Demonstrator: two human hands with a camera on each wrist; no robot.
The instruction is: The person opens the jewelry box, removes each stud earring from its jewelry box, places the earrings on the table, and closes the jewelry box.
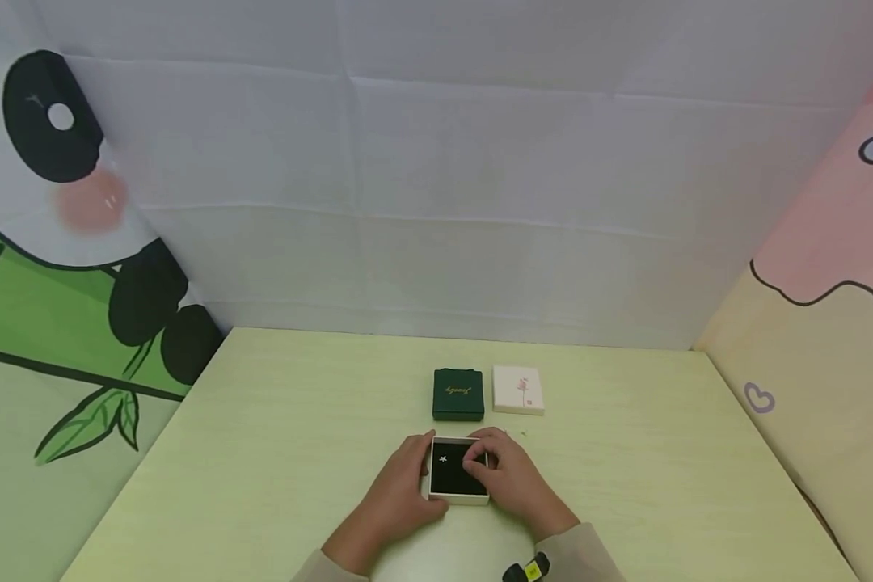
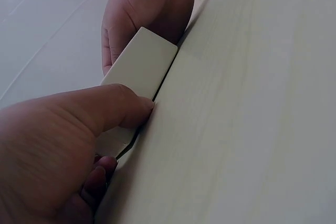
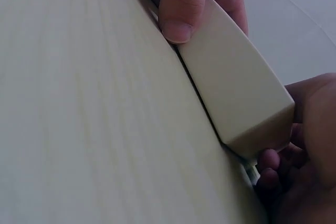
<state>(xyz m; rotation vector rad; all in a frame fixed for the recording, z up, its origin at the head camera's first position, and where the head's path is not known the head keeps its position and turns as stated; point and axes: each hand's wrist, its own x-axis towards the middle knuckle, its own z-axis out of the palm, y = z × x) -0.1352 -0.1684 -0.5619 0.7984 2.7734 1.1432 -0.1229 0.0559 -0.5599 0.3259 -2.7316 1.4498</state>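
Note:
A small white jewelry box with a black insert lies open on the table near its front edge. One small silvery star-shaped piece sits on the insert's left half. My left hand grips the box from the left, thumb on the front wall and fingers along the far side. My right hand reaches over the right rim with thumb and forefinger curled together low over the insert. Its other fingers are curled near the box's right end. I cannot tell whether anything is between those fingertips.
Behind the box, a dark green box with gold lettering stands on the pale wood table. Beside it lies a white lid-like box with a pink flower print. A white cloth wall rises behind, with printed panels at both sides.

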